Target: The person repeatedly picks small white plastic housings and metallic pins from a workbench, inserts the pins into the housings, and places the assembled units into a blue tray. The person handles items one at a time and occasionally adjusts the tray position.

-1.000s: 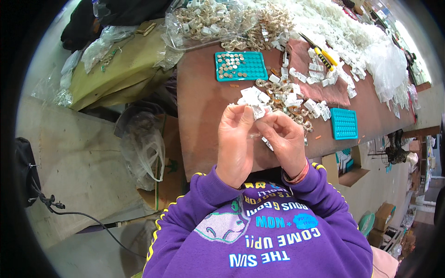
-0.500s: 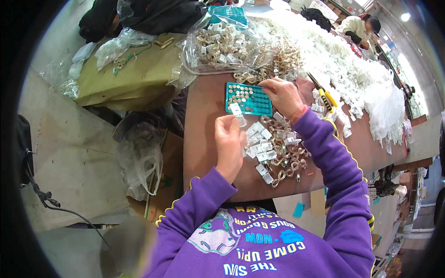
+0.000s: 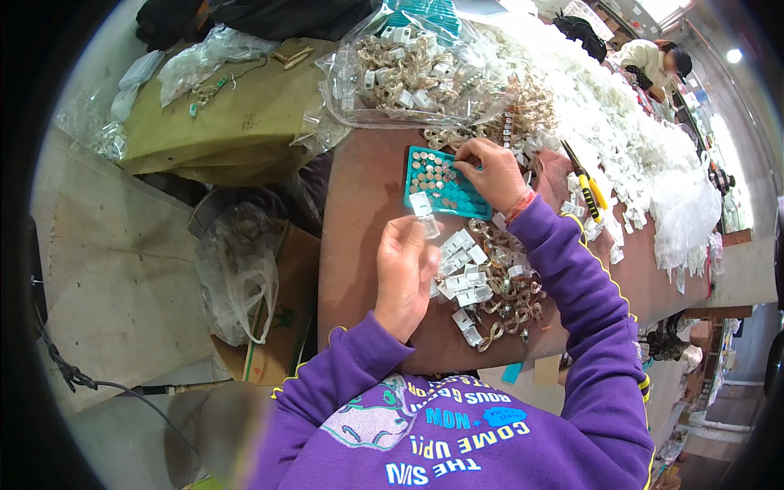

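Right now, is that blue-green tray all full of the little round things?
Partly full. The teal tray has small round pieces over its left part; its right side looks bare, where the right hand reaches.

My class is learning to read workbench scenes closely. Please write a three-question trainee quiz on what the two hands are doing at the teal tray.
1. True or false: the right hand is reaching onto the teal tray of small round metal pieces.
2. What does the left hand hold at its fingertips? A) yellow-handled cutters B) a small clear plastic piece C) a black cable
3. Fill in: the pile of white clips and metal rings lies on the brown table between the tray and the person's ____.

Key
1. True.
2. B: a small clear plastic piece; the yellow-handled cutters lie apart, to the right.
3. Body (the purple sleeves).
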`<act>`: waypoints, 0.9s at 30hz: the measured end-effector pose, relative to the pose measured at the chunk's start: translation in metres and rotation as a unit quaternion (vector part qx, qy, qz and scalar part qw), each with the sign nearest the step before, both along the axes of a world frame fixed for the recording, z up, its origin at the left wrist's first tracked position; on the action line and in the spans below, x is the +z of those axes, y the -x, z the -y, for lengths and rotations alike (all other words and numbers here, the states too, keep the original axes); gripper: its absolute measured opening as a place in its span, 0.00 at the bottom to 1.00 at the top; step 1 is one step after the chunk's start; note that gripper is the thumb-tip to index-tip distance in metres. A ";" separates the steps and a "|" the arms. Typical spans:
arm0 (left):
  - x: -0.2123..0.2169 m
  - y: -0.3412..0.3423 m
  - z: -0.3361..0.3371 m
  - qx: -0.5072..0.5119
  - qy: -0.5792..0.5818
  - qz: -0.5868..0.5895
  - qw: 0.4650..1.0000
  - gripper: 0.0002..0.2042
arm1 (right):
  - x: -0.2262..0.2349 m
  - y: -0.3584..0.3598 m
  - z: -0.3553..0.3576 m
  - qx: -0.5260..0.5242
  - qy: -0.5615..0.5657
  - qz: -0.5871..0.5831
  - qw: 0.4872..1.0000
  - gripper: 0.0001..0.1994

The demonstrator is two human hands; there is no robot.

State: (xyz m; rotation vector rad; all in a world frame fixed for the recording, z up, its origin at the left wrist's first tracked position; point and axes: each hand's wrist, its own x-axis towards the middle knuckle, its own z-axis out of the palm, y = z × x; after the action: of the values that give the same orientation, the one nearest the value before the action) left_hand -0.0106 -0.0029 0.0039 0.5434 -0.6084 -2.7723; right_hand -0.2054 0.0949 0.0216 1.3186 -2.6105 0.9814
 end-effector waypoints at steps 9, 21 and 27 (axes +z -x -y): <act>-0.001 0.000 0.004 0.002 0.011 -0.030 0.999 0.06 | 0.000 0.006 0.015 0.037 -0.055 -0.043 0.997 0.05; 0.005 -0.002 0.000 -0.058 0.034 -0.055 0.996 0.06 | 0.070 -0.102 -0.016 0.058 0.086 0.074 0.992 0.05; 0.005 -0.011 -0.005 -0.066 0.202 -0.049 0.976 0.06 | 0.045 -0.118 -0.029 0.031 0.016 -0.195 0.980 0.05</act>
State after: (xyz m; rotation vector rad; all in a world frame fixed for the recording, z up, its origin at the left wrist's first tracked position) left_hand 0.0008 0.0017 0.0090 0.2835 -1.1841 -2.6595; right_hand -0.0879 0.1238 0.0665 1.4231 -2.2638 0.6808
